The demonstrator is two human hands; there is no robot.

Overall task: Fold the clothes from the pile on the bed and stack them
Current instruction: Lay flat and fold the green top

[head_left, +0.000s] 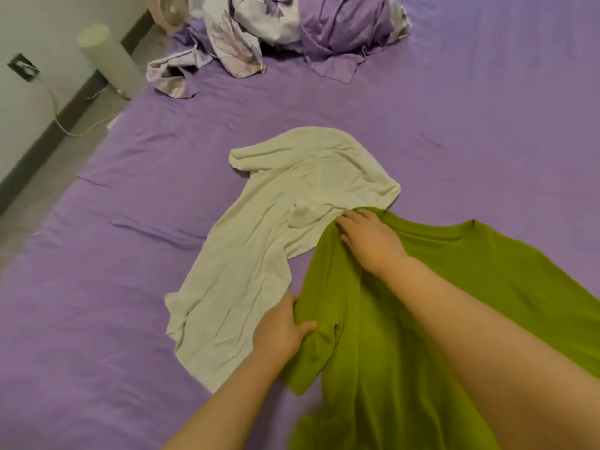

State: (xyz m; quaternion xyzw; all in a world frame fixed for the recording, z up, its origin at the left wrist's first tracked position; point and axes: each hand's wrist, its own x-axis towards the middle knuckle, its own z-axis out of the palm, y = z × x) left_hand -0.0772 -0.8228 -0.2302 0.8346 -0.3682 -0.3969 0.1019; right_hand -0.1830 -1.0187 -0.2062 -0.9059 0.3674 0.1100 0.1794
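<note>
A bed (470, 108) in a purple sheet carries a pale shirt (276, 222), a green shirt (454, 303) (overlapping it), and crumpled bedding (292, 30) at the far end.

It was a bedroom in a home. A big bed (454, 108) with a purple sheet filled most of the picture. A bundle of bedding (292, 24) sat at the top, and a wall socket (22, 66) was upper left.
</note>
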